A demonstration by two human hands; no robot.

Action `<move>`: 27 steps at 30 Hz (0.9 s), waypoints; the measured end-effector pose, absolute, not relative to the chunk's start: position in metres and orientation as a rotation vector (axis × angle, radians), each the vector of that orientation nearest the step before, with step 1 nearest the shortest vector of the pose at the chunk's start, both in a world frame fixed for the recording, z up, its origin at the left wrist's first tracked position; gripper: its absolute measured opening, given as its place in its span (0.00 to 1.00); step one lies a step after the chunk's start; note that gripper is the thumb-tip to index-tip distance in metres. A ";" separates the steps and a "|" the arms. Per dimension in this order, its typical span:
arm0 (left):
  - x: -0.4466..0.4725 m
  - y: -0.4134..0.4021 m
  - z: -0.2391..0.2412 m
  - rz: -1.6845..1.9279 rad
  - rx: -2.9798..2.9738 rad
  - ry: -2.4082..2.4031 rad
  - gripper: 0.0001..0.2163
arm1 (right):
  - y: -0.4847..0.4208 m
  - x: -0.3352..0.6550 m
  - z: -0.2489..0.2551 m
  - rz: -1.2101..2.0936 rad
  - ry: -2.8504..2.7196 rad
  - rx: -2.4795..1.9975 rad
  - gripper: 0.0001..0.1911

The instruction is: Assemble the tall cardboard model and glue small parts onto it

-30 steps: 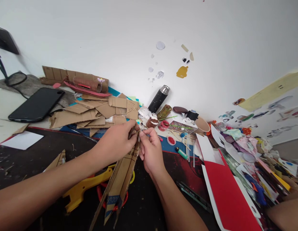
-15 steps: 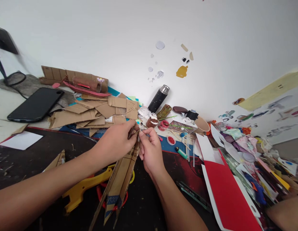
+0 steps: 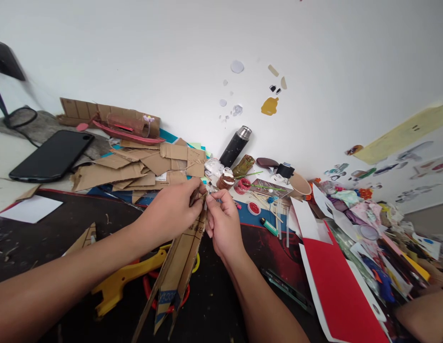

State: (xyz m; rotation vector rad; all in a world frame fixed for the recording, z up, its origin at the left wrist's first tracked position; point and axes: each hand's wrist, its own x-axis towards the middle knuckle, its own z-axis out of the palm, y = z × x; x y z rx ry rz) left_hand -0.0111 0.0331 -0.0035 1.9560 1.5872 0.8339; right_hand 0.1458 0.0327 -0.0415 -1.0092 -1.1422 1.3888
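A long folded piece of brown cardboard [image 3: 186,247] with a blue printed band points away from me, its split near end hanging toward the table's front. My left hand [image 3: 176,205] is closed on its far tip, thumb and fingers pinching the folds together. Against the right side of that tip, my right hand [image 3: 224,216] is closed in a pinch, fingertips touching the cardboard edge. Whether a small piece is also between the right fingertips is hidden. Under the cardboard lie a yellow-handled tool [image 3: 126,281] and a red ring-shaped handle [image 3: 186,297], both partly covered.
Cardboard scraps [image 3: 153,162] pile at the back left beside a phone [image 3: 52,155] and a pink model boat [image 3: 128,133]. A black flask [image 3: 236,145], paint jars [image 3: 242,186] and a green glue stick-like tube [image 3: 269,227] stand or lie behind. Red card [image 3: 346,290] lies right.
The view has shifted very slightly. Both hands keep the same grip at the cardboard's far tip, with no other clear movement.
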 end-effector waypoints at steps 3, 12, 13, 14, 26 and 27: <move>-0.011 0.034 -0.005 0.845 1.951 1.590 0.04 | 0.033 0.146 -0.041 1.390 -1.144 -1.004 0.26; -0.011 0.033 -0.003 0.840 1.944 1.586 0.02 | 0.033 0.145 -0.040 1.385 -1.149 -1.009 0.25; -0.011 0.033 -0.003 0.843 1.946 1.584 0.02 | 0.033 0.145 -0.040 1.385 -1.147 -1.007 0.25; -0.011 0.033 -0.004 0.844 1.948 1.579 0.02 | 0.033 0.145 -0.041 1.385 -1.146 -1.005 0.25; -0.011 0.033 -0.005 0.881 1.947 1.570 0.02 | 0.033 0.145 -0.041 1.388 -1.140 -1.013 0.25; -0.011 0.033 -0.005 0.878 1.946 1.571 0.02 | 0.033 0.145 -0.041 1.389 -1.141 -1.015 0.26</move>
